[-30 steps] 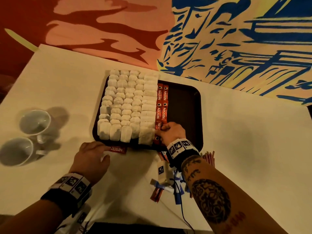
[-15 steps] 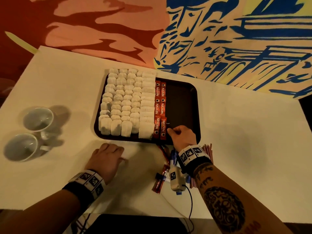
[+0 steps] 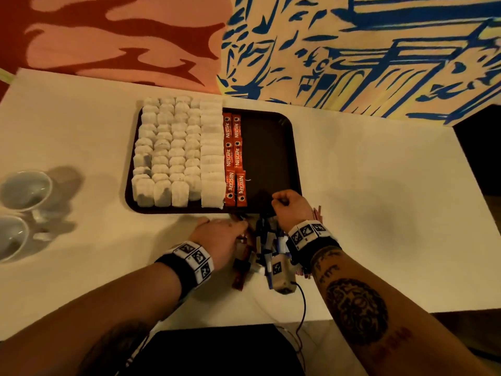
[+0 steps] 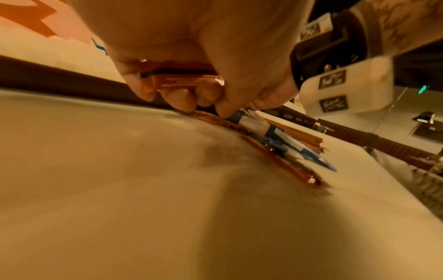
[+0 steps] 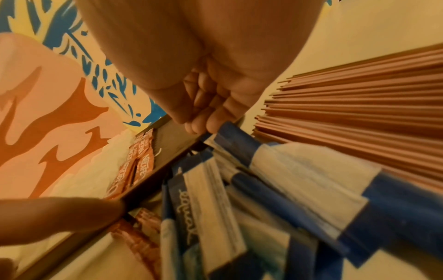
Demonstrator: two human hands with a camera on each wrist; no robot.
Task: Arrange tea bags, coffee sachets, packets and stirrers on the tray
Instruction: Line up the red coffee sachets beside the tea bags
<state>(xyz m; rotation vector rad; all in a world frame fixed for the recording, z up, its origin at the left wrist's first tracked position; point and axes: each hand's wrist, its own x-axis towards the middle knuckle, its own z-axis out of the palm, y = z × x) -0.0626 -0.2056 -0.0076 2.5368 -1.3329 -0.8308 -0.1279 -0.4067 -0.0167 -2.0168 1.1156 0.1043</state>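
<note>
lower cups [image 3: 10, 237] cut off at left edge

The dark brown rectangular plastic tray [image 3: 273, 147] carries white paper tea bags [image 3: 173, 153] and orange-red coffee sachets [image 3: 233, 147] lettered in white. On the cream worktop [image 3: 379, 213] lie blue-and-white paper packets [image 5: 299, 180], reddish-brown thin stirrers [image 5: 371, 106] and pale ceramic cups [image 3: 24, 189].

Our right hand [image 3: 291, 208] leaves the red sachets [image 3: 235, 160] on the tray [image 3: 271, 147], where the third pair now lies complete, and draws back to the near rim, fingers curled at the blue-and-white packets [image 5: 299, 180] beside the stirrers [image 5: 371, 106]. Our left hand [image 3: 219, 240] slides right along the tabletop [image 3: 379, 199] from below the tea bags [image 3: 173, 153] to the loose pile, now gripping a red sachet [image 4: 184, 82].
</note>
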